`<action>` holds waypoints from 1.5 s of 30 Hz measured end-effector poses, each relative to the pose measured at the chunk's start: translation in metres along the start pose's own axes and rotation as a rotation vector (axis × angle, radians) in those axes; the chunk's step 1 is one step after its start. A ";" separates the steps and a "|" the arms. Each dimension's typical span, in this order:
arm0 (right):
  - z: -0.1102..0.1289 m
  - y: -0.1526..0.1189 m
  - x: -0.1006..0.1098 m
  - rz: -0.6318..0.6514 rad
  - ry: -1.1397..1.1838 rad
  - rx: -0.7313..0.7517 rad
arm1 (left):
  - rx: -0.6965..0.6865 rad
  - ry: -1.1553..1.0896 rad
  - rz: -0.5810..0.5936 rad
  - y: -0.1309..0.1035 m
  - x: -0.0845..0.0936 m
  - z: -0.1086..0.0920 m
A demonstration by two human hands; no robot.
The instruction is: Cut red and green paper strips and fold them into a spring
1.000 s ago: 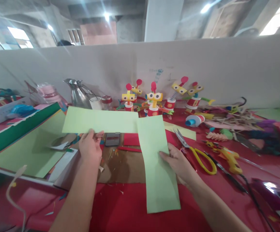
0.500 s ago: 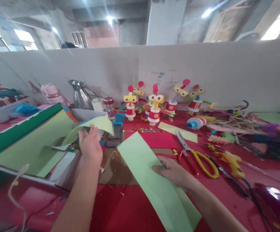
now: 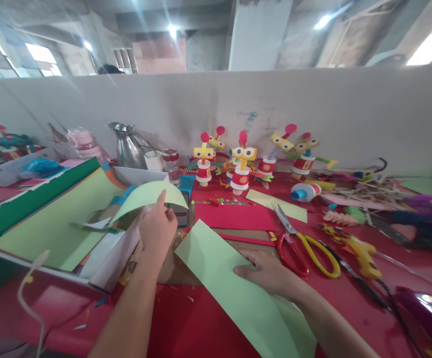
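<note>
My left hand [image 3: 158,226] is over the right side of the box, at an arched light green paper strip [image 3: 141,196]. Its index finger lies up along the near face of the strip while the other fingers curl; part of the grip is hidden. My right hand [image 3: 266,271] holds a larger light green paper sheet [image 3: 216,278] by its right edge, thumb on top. That sheet slants over the brown board [image 3: 173,271] and the red tabletop, its near part bending down. Red-and-yellow-handled scissors [image 3: 308,248] lie open just right of it.
An open box [image 3: 106,278] with coloured paper stands left, beside a phone [image 3: 182,219]. Several paper-cup figures [image 3: 241,176] line the wall near a steel jug [image 3: 128,149]. A yellow glue gun [image 3: 365,256] and its cord lie right, before a pile of craft sticks [image 3: 361,186].
My left hand has moved right and slightly lower, and the arched strip has shifted right with it. Its index finger is now straighter. My right hand and its sheet have barely moved.
</note>
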State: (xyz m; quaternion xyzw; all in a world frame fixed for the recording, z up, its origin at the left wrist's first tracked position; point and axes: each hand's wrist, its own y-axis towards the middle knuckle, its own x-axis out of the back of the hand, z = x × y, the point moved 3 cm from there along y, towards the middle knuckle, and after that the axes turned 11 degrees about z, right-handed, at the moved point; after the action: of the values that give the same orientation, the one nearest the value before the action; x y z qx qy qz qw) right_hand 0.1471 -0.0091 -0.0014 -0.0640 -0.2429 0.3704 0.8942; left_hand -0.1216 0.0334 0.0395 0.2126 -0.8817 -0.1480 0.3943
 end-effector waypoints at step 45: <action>0.017 -0.011 0.015 -0.064 -0.235 0.082 | -0.974 0.239 0.407 -0.058 -0.041 -0.074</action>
State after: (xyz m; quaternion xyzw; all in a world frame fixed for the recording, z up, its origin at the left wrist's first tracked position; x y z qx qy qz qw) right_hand 0.1550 -0.0076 0.0225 0.0242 -0.3325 0.3563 0.8729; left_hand -0.0258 -0.0039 0.0366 -0.1546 -0.6833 -0.4350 0.5656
